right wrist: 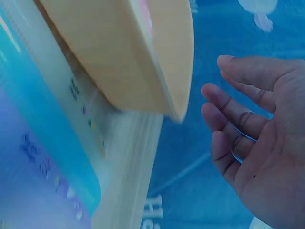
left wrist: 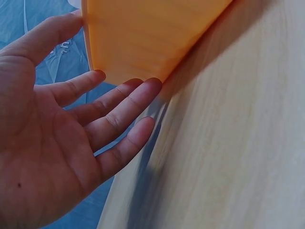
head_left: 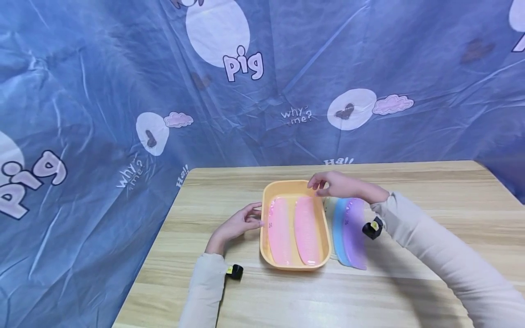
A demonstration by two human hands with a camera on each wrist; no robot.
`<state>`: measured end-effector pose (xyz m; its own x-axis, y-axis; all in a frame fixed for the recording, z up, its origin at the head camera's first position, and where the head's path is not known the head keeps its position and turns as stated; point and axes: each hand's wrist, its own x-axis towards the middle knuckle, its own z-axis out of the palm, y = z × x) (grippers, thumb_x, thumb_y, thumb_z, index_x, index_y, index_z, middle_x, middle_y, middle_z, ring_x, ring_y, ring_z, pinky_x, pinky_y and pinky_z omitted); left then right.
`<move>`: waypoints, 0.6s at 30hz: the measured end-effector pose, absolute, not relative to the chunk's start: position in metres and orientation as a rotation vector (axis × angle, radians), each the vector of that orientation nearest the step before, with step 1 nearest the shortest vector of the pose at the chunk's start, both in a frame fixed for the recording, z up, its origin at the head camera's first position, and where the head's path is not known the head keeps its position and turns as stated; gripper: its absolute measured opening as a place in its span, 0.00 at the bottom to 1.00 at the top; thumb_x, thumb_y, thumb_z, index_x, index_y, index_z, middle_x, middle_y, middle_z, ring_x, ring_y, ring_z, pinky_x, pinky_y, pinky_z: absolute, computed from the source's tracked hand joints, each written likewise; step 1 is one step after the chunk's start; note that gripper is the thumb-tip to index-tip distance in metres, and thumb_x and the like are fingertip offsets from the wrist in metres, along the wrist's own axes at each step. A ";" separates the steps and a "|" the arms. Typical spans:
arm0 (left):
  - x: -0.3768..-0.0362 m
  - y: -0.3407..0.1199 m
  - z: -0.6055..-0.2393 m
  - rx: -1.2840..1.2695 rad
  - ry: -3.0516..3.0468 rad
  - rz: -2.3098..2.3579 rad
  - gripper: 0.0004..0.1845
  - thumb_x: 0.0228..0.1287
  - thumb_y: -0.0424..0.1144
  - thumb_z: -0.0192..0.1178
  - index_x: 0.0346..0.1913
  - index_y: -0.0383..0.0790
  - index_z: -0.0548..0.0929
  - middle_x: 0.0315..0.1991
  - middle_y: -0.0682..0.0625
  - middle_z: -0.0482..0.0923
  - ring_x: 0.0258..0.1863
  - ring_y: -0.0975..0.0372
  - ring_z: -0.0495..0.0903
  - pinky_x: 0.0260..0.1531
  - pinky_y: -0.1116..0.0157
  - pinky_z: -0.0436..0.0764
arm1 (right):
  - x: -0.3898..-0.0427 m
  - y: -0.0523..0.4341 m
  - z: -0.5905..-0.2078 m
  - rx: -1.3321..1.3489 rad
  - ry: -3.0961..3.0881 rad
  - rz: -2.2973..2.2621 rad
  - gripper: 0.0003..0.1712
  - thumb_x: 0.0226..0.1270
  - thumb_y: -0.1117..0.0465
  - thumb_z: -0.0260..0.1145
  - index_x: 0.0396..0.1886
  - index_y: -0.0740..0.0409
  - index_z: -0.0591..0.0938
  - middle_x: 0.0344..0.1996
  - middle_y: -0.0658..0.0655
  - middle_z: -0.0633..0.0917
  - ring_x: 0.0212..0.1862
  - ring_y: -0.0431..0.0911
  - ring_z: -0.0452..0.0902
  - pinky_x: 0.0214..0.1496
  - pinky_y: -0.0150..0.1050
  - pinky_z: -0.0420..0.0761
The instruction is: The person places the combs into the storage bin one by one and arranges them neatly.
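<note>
Combs lie in two groups on the wooden counter [head_left: 410, 273]: two pink combs [head_left: 293, 230] rest side by side inside the shallow orange tray [head_left: 265, 200] near the middle of the counter, and just beside the tray, at its 3 o'clock, a pale green comb [head_left: 329, 207], a blue comb [head_left: 338, 228] and a purple comb [head_left: 354, 232] lie overlapped on the bare wood. The left hand [head_left: 239, 223] sits at the tray's 9 o'clock with its fingers [left wrist: 119, 102] spread and relaxed; the fingertips meet the tray's outer wall and hold nothing. The right hand [head_left: 338, 184] hangs at about 1 o'clock from the tray, over its far right corner and the far ends of the loose combs; its fingers [right wrist: 233, 112] are loosely bent and apart, empty, close to the rim, and whether they touch it cannot be told. In the right wrist view the pale green and blue combs run along the tray's side, the purple one beyond them. Both arms wear light sleeves [head_left: 443, 255], each with a small black camera [head_left: 372, 228] at the wrist. A blue printed cloth [head_left: 102, 91] with cartoon pigs hangs at 12 o'clock behind the counter and falls past its left edge.
</note>
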<state>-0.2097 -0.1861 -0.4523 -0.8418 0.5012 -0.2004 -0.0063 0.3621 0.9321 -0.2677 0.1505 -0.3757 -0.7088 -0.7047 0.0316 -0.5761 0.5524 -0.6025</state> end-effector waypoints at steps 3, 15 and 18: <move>-0.209 -0.187 -0.452 0.432 2.177 1.475 0.38 0.66 0.40 0.62 0.74 0.41 0.56 0.64 0.36 0.68 0.57 0.50 0.76 0.62 0.54 0.73 | -0.270 0.163 -0.373 -1.015 2.617 -0.897 0.13 0.61 0.67 0.64 0.46 0.64 0.82 0.41 0.58 0.85 0.42 0.46 0.79 0.48 0.43 0.79; -0.208 -0.186 -0.452 0.463 2.134 1.492 0.41 0.63 0.41 0.64 0.75 0.41 0.54 0.65 0.36 0.67 0.56 0.52 0.77 0.64 0.52 0.70 | -0.266 0.207 -0.379 -0.850 2.603 -0.985 0.17 0.61 0.68 0.66 0.50 0.67 0.79 0.42 0.62 0.83 0.42 0.45 0.77 0.47 0.37 0.78; -0.209 -0.186 -0.451 0.450 2.130 1.492 0.42 0.63 0.41 0.65 0.75 0.41 0.54 0.65 0.36 0.67 0.56 0.52 0.77 0.64 0.53 0.70 | -0.265 0.218 -0.385 -0.815 2.607 -0.980 0.19 0.61 0.66 0.67 0.51 0.68 0.78 0.43 0.64 0.82 0.43 0.45 0.77 0.46 0.35 0.77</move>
<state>-0.2086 -0.1858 -0.4515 -0.8220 0.5302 -0.2079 -0.0140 0.3462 0.9381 -0.2646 0.2179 -0.3845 -0.8159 -0.5777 -0.0259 -0.4175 0.6194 -0.6649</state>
